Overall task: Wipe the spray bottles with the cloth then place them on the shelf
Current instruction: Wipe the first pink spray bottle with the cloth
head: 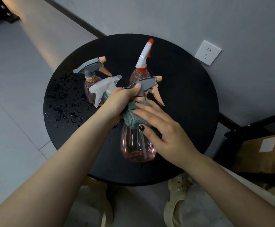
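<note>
My left hand (120, 102) grips the grey trigger head of a clear pink spray bottle (136, 145), held above the round black table (190, 112). My right hand (159, 126) presses a teal cloth (131, 115) around the bottle's shoulder, thumb underneath and fingers over the cloth. Three more bottles stand behind on the table: a pink one with a grey and peach head (91, 68), one with a clear white head (104, 87), and a pink one with a white and red head (143, 59).
Water droplets (64, 102) speckle the table's left side. A black shelf frame (248, 126) with a cardboard box (264, 154) stands at the right. A wall socket (207, 52) sits behind the table. My sandalled feet (177, 199) show below the table edge.
</note>
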The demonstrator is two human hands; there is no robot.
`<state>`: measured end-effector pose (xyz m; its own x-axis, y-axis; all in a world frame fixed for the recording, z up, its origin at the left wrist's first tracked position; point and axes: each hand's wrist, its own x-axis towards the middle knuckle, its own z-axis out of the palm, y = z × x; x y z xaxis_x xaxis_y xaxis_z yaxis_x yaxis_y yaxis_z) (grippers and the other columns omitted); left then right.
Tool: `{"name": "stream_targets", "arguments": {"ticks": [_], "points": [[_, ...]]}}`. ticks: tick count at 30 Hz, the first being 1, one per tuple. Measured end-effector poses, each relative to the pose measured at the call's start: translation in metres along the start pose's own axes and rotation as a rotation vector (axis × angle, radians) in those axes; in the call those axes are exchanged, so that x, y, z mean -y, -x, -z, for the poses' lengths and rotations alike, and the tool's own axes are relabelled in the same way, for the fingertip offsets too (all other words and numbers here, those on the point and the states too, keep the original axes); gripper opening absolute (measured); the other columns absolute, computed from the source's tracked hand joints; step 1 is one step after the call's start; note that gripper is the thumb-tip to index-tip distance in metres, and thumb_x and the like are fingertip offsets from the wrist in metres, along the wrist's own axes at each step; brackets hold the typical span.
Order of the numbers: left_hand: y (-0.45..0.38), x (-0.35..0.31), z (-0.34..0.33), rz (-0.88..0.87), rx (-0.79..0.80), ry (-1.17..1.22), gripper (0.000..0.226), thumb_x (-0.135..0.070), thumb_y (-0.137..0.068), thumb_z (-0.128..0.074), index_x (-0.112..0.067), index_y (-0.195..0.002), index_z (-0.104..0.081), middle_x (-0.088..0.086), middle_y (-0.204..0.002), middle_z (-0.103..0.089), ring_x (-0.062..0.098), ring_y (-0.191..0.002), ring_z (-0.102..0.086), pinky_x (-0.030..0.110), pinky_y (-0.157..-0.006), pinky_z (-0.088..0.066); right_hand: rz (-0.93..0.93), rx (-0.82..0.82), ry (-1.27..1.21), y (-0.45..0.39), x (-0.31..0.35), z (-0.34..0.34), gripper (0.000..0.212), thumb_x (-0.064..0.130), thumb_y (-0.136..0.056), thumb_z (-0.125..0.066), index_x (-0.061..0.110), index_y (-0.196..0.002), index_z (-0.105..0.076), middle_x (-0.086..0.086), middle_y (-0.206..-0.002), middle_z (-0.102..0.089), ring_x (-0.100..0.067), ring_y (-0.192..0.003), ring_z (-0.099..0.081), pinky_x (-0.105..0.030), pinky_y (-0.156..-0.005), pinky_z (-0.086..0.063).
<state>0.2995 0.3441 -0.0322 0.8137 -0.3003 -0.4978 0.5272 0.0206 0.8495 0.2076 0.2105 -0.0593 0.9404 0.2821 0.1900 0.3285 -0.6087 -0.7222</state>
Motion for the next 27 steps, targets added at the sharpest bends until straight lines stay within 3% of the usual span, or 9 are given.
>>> {"name": "stream_targets", "arguments": {"ticks": [4,6,10,13,16,18,21,24,27], "points": [[0.004,-0.004,-0.001,0.026,-0.029,-0.007,0.033,-0.029,-0.096,-0.050,-0.009,-0.071,-0.061,0.000,-0.053,-0.066,0.009,-0.047,-0.061,0.019,-0.050,-0.047,0.200,0.007,0.254,0.005,0.006,-0.002,0.037,0.020,-0.094,-0.047,0.017,-0.131,-0.055,0.003,-0.140,-0.049,-0.021,-0.141,-0.028,-0.032,-0.112,-0.031],[0.006,-0.007,-0.001,0.019,-0.067,-0.047,0.032,-0.029,-0.097,-0.048,-0.010,-0.073,-0.060,-0.003,-0.050,-0.066,0.005,-0.039,-0.058,0.012,-0.038,-0.040,0.356,0.090,0.376,0.007,0.009,-0.001,0.034,0.019,-0.094,-0.048,0.014,-0.126,-0.059,-0.002,-0.136,-0.054,-0.027,-0.138,-0.034,-0.040,-0.113,-0.029],[0.005,-0.009,0.002,0.000,-0.074,-0.096,0.030,-0.032,-0.097,-0.047,-0.011,-0.081,-0.062,-0.002,-0.062,-0.070,0.004,-0.042,-0.060,0.010,-0.037,-0.039,0.603,0.276,0.506,0.012,0.010,-0.003,0.030,0.018,-0.093,-0.050,0.014,-0.121,-0.063,-0.002,-0.133,-0.056,-0.027,-0.135,-0.037,-0.043,-0.116,-0.022],[0.004,-0.008,0.001,-0.007,-0.050,-0.104,0.031,-0.033,-0.097,-0.046,-0.009,-0.086,-0.063,0.003,-0.072,-0.069,0.005,-0.044,-0.060,0.011,-0.040,-0.041,0.572,0.255,0.477,0.011,0.008,0.001,0.030,0.021,-0.095,-0.048,0.015,-0.121,-0.062,-0.001,-0.133,-0.057,-0.026,-0.136,-0.037,-0.041,-0.116,-0.024],[0.004,-0.008,0.000,0.012,-0.026,-0.061,0.032,-0.031,-0.096,-0.048,-0.006,-0.085,-0.064,0.002,-0.063,-0.069,0.006,-0.044,-0.060,0.013,-0.041,-0.043,0.412,0.148,0.405,0.006,0.004,0.005,0.033,0.023,-0.095,-0.048,0.018,-0.126,-0.058,0.001,-0.137,-0.053,-0.022,-0.138,-0.033,-0.039,-0.115,-0.027],[0.004,-0.006,-0.001,0.020,-0.005,-0.008,0.032,-0.028,-0.096,-0.049,-0.005,-0.078,-0.063,0.002,-0.056,-0.067,0.009,-0.045,-0.060,0.015,-0.045,-0.046,0.233,0.058,0.272,0.003,0.002,0.005,0.037,0.026,-0.095,-0.046,0.022,-0.131,-0.053,0.008,-0.141,-0.048,-0.016,-0.141,-0.027,-0.031,-0.114,-0.027],[0.001,-0.003,-0.001,0.011,0.019,0.012,0.030,-0.026,-0.096,-0.050,-0.006,-0.077,-0.064,0.003,-0.061,-0.069,0.013,-0.056,-0.065,0.020,-0.056,-0.053,0.001,-0.044,0.020,-0.002,0.001,0.005,0.042,0.031,-0.095,-0.043,0.029,-0.136,-0.046,0.020,-0.142,-0.039,-0.004,-0.142,-0.022,-0.013,-0.112,-0.019],[0.000,-0.003,0.001,-0.004,0.011,-0.036,0.030,-0.027,-0.095,-0.051,-0.007,-0.078,-0.064,0.002,-0.065,-0.070,0.013,-0.062,-0.067,0.023,-0.062,-0.054,-0.002,-0.058,0.005,-0.001,0.001,0.003,0.043,0.030,-0.095,-0.043,0.028,-0.138,-0.043,0.020,-0.143,-0.038,-0.003,-0.141,-0.022,-0.013,-0.113,-0.017],[0.002,-0.004,0.003,0.004,0.013,-0.007,0.032,-0.029,-0.095,-0.050,-0.005,-0.079,-0.063,0.006,-0.068,-0.068,0.015,-0.059,-0.064,0.023,-0.059,-0.053,0.132,-0.030,0.141,0.004,0.005,0.000,0.040,0.022,-0.095,-0.045,0.021,-0.135,-0.049,0.009,-0.142,-0.044,-0.014,-0.142,-0.025,-0.027,-0.114,-0.027]]}}
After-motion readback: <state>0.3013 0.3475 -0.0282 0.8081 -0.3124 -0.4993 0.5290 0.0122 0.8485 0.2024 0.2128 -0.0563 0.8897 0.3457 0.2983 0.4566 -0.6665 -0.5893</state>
